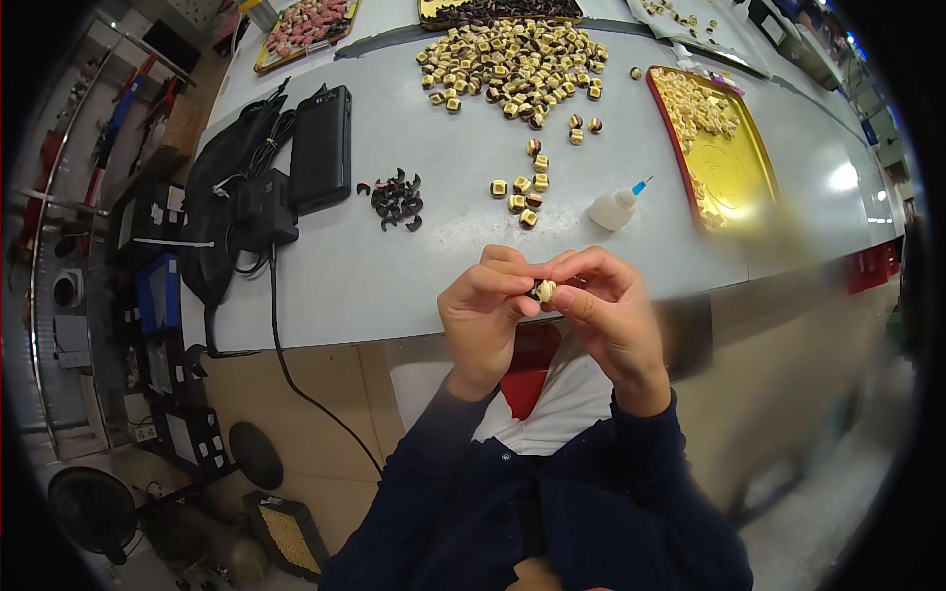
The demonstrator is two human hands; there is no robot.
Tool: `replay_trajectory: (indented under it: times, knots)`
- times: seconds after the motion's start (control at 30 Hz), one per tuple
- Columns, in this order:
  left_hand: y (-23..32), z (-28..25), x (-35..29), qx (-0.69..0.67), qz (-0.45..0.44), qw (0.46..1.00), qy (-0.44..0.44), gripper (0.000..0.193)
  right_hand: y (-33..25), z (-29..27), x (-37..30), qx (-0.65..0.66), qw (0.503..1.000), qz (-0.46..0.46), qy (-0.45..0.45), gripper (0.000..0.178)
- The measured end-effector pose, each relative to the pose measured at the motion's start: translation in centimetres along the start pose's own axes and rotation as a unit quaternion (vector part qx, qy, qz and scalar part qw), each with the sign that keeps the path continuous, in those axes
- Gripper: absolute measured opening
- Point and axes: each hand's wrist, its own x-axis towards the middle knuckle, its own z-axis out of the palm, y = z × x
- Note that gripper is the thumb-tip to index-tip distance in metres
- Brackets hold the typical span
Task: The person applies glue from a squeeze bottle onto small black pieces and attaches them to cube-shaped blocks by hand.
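Note:
In front of my chest, just past the table's near edge, both hands meet at a small cream-and-black piece (543,290). The fingertips of my left hand (480,313) pinch its dark side. From the other side, my right hand (613,313) grips its cream part between thumb and fingers. Fingertips hide some of the piece, so I cannot tell whether it is one part or two. Beyond my left hand lies a small heap of curved black pieces (397,199). A white squeeze bottle (613,210) with a blue needle tip stands past my right hand.
Cream-and-dark cubes (512,69) are heaped at the far middle, with several loose cubes (529,198) nearer. A red-rimmed yellow tray (734,182) of cream pieces sits right. At left are a black power bank (321,148) and cables. Trays of pink (307,28) and black pieces (498,10) lie farther back.

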Motion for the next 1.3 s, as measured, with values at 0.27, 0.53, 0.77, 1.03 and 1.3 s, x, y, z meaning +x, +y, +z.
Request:
replay_trajectory:
  times: [0.27, 0.53, 0.77, 1.03, 1.3]
  knots:
    - [1.2, 0.0, -0.1, 0.245, 0.090, 0.965, 0.001, 0.015, -1.1, 0.6, 0.2, 0.024, 0.997, 0.066, -0.031, 0.031]
    - [2.5, -0.5, 0.1, 0.425, 0.129, 0.896, -0.013, 0.018, 0.1, 1.4, 0.2, 0.087, 0.993, 0.080, -0.030, 0.032]
    - [5.6, -2.0, 2.0, 0.616, 0.160, 0.765, 0.096, 0.017, 0.4, 0.9, 0.6, -0.096, 0.993, -0.044, 0.045, 0.025]
    - [6.2, -4.3, 3.6, 0.694, 0.070, 0.708, 0.108, 0.016, 1.4, 1.6, 3.4, -0.378, 0.902, -0.182, 0.099, 0.016]
    - [5.3, -4.7, 4.5, 0.704, 0.054, 0.705, 0.065, 0.008, 1.5, 2.7, 5.9, -0.500, 0.792, -0.314, 0.159, 0.030]
